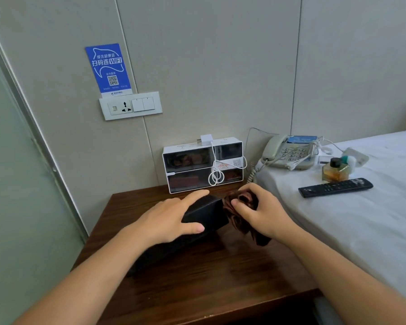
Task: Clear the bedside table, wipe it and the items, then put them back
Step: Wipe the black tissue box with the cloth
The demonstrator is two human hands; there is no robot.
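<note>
My left hand (174,219) grips a long black box (205,215) in the middle of the frame, fingers spread over its top and thumb curled along its near side. The box lies tilted on the dark wooden tabletop (220,277). My right hand (260,211) is just right of it, fingers bunched around a crumpled brown cloth (238,214) that presses against the box's end.

At the back of the tabletop, against the wall, stands a white dispenser box (203,164) with a white charger and coiled cable (215,174) draped over its front. On the bed (361,231) at the right of the frame lie a grey telephone (288,152), a small amber bottle (335,171) and a black remote control (335,187). In the upper left of the frame, a blue WiFi sign (108,68) sits above a white socket panel (130,105).
</note>
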